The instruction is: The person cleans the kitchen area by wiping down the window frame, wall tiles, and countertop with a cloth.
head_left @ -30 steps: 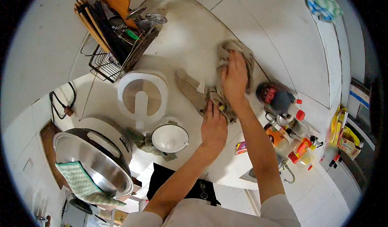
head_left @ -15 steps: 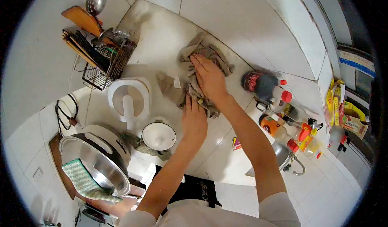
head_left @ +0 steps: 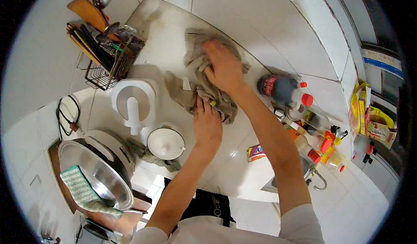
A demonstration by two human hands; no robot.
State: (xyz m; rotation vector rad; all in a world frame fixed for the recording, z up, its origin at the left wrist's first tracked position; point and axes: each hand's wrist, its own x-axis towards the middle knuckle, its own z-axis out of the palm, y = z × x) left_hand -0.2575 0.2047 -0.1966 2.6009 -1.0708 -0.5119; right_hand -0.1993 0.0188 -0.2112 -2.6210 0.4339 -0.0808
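A crumpled grey-brown cloth (head_left: pixel 180 94) lies spread in folds on the light counter, near the wall. My left hand (head_left: pixel 208 121) rests on its near edge, fingers stretched out flat over the fabric. Farther up, my right hand (head_left: pixel 223 68) presses on the cloth's upper part, thumb apart from the fingers; the fingertips are smeared by motion. A small yellow patch shows on the cloth between the hands. Left of my left hand sits a white enamel mug (head_left: pixel 166 144) with a dark rim, seen from above. Beside it stands a white lidded jug (head_left: pixel 134 105).
A wire rack (head_left: pixel 110 68) holds chopsticks and cooking utensils. A steel pan (head_left: pixel 97 174) with a green-white cloth (head_left: pixel 84 189) sits lower left. On the right are a cola bottle (head_left: pixel 278 90), several other bottles, a small box (head_left: pixel 256 153) and a sink (head_left: pixel 271 185).
My right hand has shifted slightly up and left, and the upper part of the cloth has spread with it. My left hand stays nearly in place. The camera view has shifted a little.
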